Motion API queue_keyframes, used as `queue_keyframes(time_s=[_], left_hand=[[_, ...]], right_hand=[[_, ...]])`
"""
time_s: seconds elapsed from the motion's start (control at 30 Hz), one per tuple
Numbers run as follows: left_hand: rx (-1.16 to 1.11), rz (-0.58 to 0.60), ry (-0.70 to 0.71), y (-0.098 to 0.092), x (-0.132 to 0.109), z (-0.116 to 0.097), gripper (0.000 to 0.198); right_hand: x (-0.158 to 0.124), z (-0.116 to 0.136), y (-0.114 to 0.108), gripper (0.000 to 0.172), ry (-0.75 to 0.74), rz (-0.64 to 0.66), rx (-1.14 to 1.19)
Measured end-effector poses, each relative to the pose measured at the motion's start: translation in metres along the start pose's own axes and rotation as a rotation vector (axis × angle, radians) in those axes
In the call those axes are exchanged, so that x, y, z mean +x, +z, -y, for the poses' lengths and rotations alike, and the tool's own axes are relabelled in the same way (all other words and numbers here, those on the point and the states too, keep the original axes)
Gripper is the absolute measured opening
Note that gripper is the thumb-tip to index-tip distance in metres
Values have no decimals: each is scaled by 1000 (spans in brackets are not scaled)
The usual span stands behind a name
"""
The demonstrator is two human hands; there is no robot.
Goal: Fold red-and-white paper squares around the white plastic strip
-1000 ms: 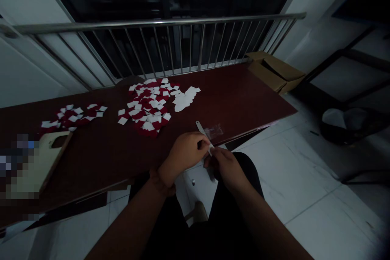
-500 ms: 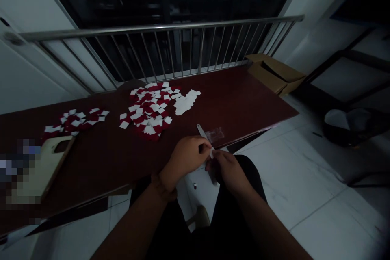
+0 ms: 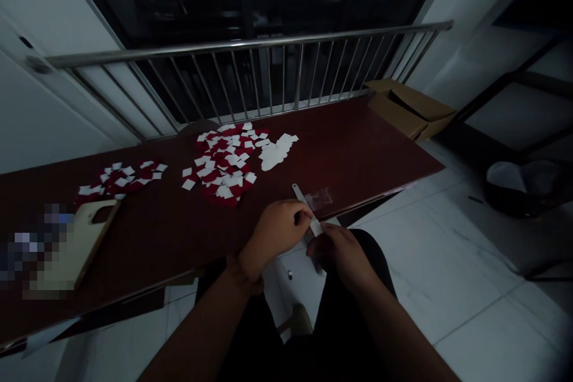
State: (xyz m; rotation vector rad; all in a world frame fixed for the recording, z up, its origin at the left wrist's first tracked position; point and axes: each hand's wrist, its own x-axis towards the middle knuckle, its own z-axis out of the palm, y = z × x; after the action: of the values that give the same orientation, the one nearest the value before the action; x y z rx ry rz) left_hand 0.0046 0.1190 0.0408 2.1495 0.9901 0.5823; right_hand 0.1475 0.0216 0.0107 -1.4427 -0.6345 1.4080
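Over the front edge of the table, my left hand (image 3: 282, 227) and my right hand (image 3: 347, 253) meet, both closed in a pinch. Between their fingertips shows a small white piece (image 3: 316, 227), perhaps paper or fabric. Its lower part is hidden by my right fingers. Just beyond my left fingertips, a flat pale strip with a hole in its end (image 3: 297, 192) lies on the table. Beside that strip is a crumpled clear plastic wrapper (image 3: 320, 197). Farther back lies a heap of red and white pieces (image 3: 226, 161), with a pile of white pieces (image 3: 275, 152) to its right.
A smaller red and white heap (image 3: 120, 179) lies left on the dark red table (image 3: 340, 137), near a pale phone case (image 3: 85, 233). An open cardboard box (image 3: 412, 108) sits at the right end. Along the back runs a metal railing (image 3: 250, 43).
More of the white piece shows between my fingertips, and my right fingers sit slightly farther from my left ones. The whole view has shifted a little.
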Motion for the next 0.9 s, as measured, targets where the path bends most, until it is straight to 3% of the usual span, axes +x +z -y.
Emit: queue_keyframes(time_s=[0.27,0.5,0.9], left_hand=[[34,32,8,-2,-1,-3,26],[12,-19,0,0,-1,-1,24],[25,9,24,1,-2,-1,25]], right_hand=[[6,6,9,37,-122,-17,-117],[-2,0,0,37,-6,-2,13],[6,-3,6,32,-43,22,-11]])
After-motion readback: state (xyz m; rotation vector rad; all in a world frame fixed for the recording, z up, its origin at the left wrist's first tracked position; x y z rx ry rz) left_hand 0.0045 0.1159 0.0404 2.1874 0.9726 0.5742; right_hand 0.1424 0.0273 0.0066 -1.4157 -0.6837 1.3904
